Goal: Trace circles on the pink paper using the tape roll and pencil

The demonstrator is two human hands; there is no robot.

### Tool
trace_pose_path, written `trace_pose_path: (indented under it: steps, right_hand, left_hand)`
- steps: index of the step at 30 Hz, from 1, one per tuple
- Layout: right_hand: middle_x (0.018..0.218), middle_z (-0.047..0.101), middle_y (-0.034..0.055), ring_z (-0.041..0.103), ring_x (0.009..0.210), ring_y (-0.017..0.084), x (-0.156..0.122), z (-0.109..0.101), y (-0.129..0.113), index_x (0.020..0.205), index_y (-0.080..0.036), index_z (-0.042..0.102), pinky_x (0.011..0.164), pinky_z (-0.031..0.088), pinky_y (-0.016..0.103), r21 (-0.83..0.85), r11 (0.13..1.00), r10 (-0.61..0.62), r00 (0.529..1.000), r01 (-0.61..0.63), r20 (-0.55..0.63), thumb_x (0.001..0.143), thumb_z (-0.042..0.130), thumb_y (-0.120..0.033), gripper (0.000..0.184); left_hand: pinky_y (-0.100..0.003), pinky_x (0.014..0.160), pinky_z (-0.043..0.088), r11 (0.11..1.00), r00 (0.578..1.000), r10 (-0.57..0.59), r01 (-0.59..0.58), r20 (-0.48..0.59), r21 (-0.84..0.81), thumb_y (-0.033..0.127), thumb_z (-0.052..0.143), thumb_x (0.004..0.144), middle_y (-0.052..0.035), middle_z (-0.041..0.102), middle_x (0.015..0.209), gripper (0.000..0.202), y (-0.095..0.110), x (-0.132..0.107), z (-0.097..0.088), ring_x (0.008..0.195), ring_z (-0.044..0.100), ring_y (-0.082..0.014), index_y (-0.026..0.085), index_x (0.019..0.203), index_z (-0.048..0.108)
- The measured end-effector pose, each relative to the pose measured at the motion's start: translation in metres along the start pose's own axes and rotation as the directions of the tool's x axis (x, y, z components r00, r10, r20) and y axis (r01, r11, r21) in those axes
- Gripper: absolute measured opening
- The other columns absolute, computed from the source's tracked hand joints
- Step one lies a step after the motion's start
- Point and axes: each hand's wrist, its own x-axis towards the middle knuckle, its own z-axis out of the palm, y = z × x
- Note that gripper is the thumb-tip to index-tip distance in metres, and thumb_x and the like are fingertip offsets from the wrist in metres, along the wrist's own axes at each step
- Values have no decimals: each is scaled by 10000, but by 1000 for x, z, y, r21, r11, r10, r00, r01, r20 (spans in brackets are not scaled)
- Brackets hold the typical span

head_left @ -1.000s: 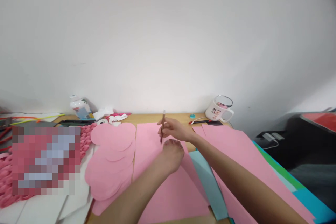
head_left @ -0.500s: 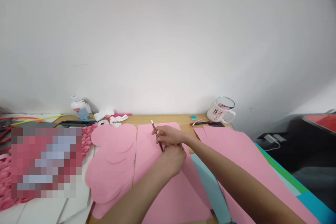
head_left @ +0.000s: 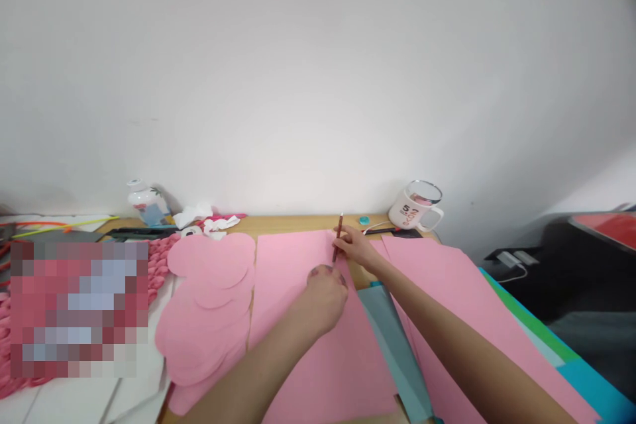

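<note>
On a pink sheet of paper (head_left: 298, 318), my left hand (head_left: 325, 298) bends its fingers over a round-edged object (head_left: 313, 271) and presses it down. Most of that object is covered by the hand, so its kind is unclear. My right hand (head_left: 355, 246) grips a dark pencil (head_left: 340, 228) nearly upright, its white end up and its lower end at the far right side of the round object. Left of the sheet lie several pink scalloped paper cutouts (head_left: 209, 318), overlapping.
More pink sheets (head_left: 447, 291) lie to the right, with teal paper (head_left: 392, 338) between. A white mug (head_left: 415, 207) and a white bottle (head_left: 148, 204) stand near the wall. Crumpled tissue (head_left: 193, 215) and a pink braided item (head_left: 161, 258) are on the left.
My right hand has moved right with the pencil, from the near-left of the round object to its far right, uncovering part of the rim. The left hand stays nearly in place.
</note>
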Motion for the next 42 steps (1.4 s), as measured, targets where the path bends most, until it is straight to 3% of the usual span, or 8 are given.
trace_pose_path:
  steps: [5,12,17,20,25,27,30,42]
  right_hand:
    - [580,623,-33,617,524,129,-8,-5,-2,886,-176,579,525,520,243,197,980,48,998,-38,-45,739,653,-232,174]
    - [697,661,23,667,682,133,-10,-3,-2,770,-154,633,695,565,255,418,892,152,985,-170,77,706,727,-182,117]
    - [728,658,14,668,703,127,-9,-4,5,795,-159,641,724,565,246,447,877,165,984,-177,66,682,756,-168,161]
    - [712,647,0,663,681,116,-9,-3,6,806,-164,639,721,561,235,458,873,158,985,-169,63,680,758,-152,174]
    - [706,640,0,663,682,111,-11,-3,4,808,-157,626,710,555,217,483,857,163,984,-179,76,705,725,-111,150]
    - [698,635,-4,662,679,108,-11,-4,3,810,-157,624,714,553,215,488,852,180,981,-191,71,711,711,-92,147]
    - [692,630,-12,660,676,107,-11,-3,3,807,-160,622,730,552,223,487,852,185,980,-194,66,707,706,-82,152]
    - [682,631,-7,653,677,122,-12,-2,5,792,-167,615,712,543,239,439,885,148,987,-157,56,694,723,-143,148]
  left_hand:
    - [-365,762,450,1000,999,20,-20,-27,4,3,541,691,-151,581,1038,409,1,-6,4,992,535,-284,102,1086,583]
    - [-410,888,421,995,994,-12,1,-111,-101,7,564,650,-155,535,1128,586,-1,-19,20,1097,475,-304,142,1218,516]
    - [-625,990,302,992,981,-88,70,-173,-108,57,542,711,-200,531,1186,582,7,-25,57,1219,407,-393,79,1286,459]
    - [-593,984,340,999,938,-28,37,-345,19,65,452,805,-200,551,1195,474,18,-33,84,1212,448,-371,66,1278,465]
    - [-490,937,394,992,764,67,17,-642,124,40,404,849,-127,630,986,342,41,-54,108,1061,562,-292,75,1164,535]
    - [-456,915,398,994,732,78,-2,-677,112,67,440,851,-115,633,967,318,48,-62,108,1004,573,-274,83,1150,547]
    - [-414,896,399,988,751,141,-69,-645,135,150,470,874,-129,633,1017,312,51,-74,102,991,559,-261,79,1166,553]
    - [-372,831,412,954,729,300,-239,-615,181,187,445,911,-110,665,928,266,51,-89,85,886,566,-236,81,1098,603]
